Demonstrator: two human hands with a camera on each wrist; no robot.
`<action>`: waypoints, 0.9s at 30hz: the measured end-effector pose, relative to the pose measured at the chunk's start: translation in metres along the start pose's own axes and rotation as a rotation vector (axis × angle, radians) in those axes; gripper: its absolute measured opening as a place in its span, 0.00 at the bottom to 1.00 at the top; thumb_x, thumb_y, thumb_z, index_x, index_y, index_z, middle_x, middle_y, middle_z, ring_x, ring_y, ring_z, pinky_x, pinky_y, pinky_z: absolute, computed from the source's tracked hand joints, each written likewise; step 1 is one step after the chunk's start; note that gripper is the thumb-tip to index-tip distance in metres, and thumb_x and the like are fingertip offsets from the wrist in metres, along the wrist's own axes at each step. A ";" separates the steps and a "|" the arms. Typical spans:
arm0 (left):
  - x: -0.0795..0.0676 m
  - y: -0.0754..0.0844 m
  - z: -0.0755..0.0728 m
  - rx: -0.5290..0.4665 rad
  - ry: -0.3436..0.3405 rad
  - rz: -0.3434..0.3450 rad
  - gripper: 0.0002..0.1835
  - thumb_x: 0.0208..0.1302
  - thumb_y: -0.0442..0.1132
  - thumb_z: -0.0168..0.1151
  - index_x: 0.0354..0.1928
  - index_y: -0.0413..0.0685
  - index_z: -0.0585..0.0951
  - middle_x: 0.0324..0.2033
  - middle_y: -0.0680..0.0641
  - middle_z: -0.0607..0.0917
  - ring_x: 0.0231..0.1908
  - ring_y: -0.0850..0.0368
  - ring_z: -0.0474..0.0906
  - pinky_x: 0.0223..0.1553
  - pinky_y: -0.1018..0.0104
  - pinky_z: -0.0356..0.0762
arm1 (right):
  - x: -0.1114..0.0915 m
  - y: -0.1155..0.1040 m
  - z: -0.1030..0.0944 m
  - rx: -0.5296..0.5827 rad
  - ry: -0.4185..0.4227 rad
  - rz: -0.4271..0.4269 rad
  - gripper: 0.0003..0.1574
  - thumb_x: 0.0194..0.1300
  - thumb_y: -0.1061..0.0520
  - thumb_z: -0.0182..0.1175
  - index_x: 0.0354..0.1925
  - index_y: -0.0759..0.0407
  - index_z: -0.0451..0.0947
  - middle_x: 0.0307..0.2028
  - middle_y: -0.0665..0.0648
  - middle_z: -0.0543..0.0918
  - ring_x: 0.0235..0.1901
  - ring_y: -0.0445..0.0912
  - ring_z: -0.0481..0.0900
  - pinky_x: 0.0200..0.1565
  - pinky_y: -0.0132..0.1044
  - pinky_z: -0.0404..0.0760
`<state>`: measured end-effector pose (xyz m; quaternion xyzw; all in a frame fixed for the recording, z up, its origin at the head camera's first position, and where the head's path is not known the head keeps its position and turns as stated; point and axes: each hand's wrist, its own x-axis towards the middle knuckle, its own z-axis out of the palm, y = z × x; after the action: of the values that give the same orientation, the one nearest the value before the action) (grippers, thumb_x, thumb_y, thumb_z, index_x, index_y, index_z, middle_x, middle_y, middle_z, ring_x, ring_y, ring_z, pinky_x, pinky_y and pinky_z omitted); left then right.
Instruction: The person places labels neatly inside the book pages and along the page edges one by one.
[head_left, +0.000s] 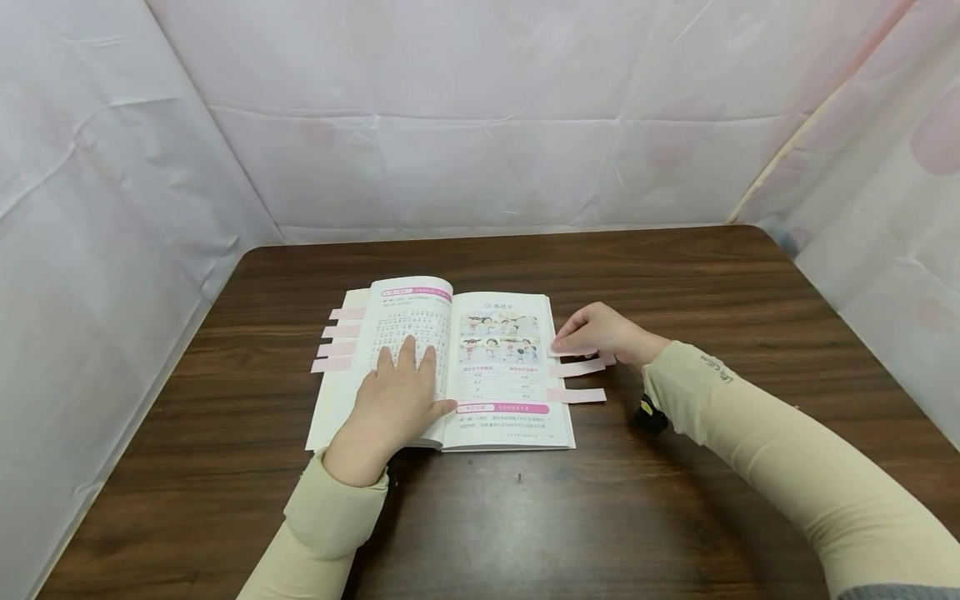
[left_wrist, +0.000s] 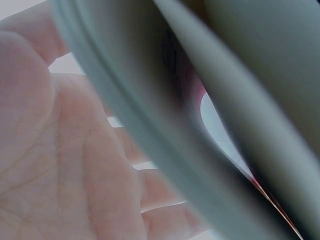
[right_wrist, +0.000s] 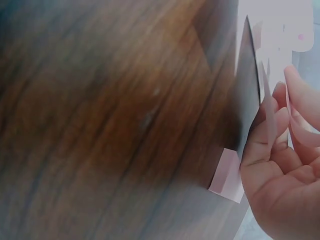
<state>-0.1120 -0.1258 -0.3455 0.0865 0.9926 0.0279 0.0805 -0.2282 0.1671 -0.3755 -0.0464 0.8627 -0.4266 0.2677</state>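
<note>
An open book [head_left: 498, 429] with printed text and cartoon pictures lies on the table. My left hand [head_left: 397, 400] rests with spread, straight fingers on its raised left-hand pages [head_left: 412, 308]; the left wrist view shows the palm beside the curved pages [left_wrist: 125, 100]. At the right-hand page's outer edge, my right hand [head_left: 603, 333] pinches a pale pink paper strip [right_wrist: 287, 107] between thumb and fingers. Two more pink strips, an upper one [head_left: 576, 368] and a lower one [head_left: 576, 396], stick out from that edge just below the hand.
Several pink strips [head_left: 337, 331] protrude from the book's left edge. The dark wood-grain table [head_left: 517, 533] extends around the book. Pale sheeting [head_left: 487, 125] hangs behind and at both sides of the table. A small black device [head_left: 651, 414] sits under the right wrist.
</note>
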 end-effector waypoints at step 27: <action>0.000 0.000 0.000 0.001 -0.001 -0.001 0.45 0.63 0.60 0.63 0.72 0.36 0.65 0.72 0.28 0.60 0.68 0.23 0.58 0.59 0.34 0.71 | 0.008 -0.008 0.012 -0.188 0.091 0.026 0.16 0.59 0.48 0.71 0.34 0.57 0.79 0.23 0.49 0.76 0.21 0.43 0.70 0.23 0.34 0.70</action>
<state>-0.1123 -0.1258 -0.3460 0.0862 0.9926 0.0274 0.0809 -0.2306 0.1515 -0.3789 -0.0405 0.9106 -0.3421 0.2281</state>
